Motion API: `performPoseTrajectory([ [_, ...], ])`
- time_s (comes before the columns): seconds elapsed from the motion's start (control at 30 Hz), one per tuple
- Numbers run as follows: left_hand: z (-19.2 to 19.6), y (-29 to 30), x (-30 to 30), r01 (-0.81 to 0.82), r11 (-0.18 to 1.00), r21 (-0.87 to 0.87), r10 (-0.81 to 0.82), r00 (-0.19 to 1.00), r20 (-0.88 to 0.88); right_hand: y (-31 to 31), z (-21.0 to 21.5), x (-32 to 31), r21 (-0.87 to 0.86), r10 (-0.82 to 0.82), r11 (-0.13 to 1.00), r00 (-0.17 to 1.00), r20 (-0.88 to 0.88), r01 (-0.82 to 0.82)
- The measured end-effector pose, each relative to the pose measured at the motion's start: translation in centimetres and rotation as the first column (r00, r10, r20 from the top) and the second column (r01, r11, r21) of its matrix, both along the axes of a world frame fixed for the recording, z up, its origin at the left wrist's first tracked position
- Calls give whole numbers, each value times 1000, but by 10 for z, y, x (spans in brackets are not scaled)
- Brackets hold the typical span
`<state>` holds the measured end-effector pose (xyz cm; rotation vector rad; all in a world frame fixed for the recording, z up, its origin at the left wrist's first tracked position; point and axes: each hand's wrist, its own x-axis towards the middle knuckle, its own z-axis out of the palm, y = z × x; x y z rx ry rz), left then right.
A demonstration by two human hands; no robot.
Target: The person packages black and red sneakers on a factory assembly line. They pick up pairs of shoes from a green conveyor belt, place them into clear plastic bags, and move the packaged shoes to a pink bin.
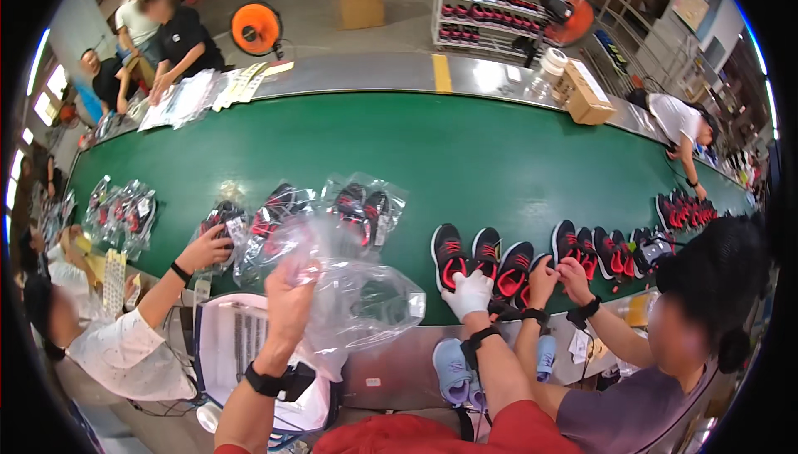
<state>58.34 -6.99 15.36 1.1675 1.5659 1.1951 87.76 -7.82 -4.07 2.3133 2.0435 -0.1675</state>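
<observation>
My left hand (291, 300) is closed on a clear plastic bag (366, 296), which hangs puffed out to the right and is partly blurred. My right hand (470, 296), in a white glove, grips a pair of black sneakers (449, 250) with red laces and linings at their heel ends; some fingers are hidden in the openings. Beside them stands another black-and-red sneaker (515, 267). Past my left hand lie bagged sneakers (353, 204) in clear plastic.
A green conveyor belt (465, 163) runs across. At left, a co-worker's hand (208, 248) touches a bagged pair; at right, a co-worker's hands (573, 279) are near more sneakers. A white-lined bin (220, 329) and light blue sneakers (453, 371) sit close to me. A cardboard box (586, 92) stands beyond.
</observation>
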Motion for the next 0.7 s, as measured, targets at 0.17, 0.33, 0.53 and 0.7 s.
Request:
performPoseTrajectory([
  [0.17,-10,8,-3,47,999,21,-47,999,13,15,55,10,44,-203,934,625,-754,356],
  [0.33,-12,14,-6,80,991,104,-85,995,45,-39,161,-2,-44,125,959,-557,-821,280],
  [0.53,16,6,4,309,936,170,-289,948,-130,-57,212,-56,387,595,804,616,-516,-452],
  [0.7,-5,-33,63,642,722,257,-545,757,-360,-58,138,-110,395,674,719,713,-195,-572],
])
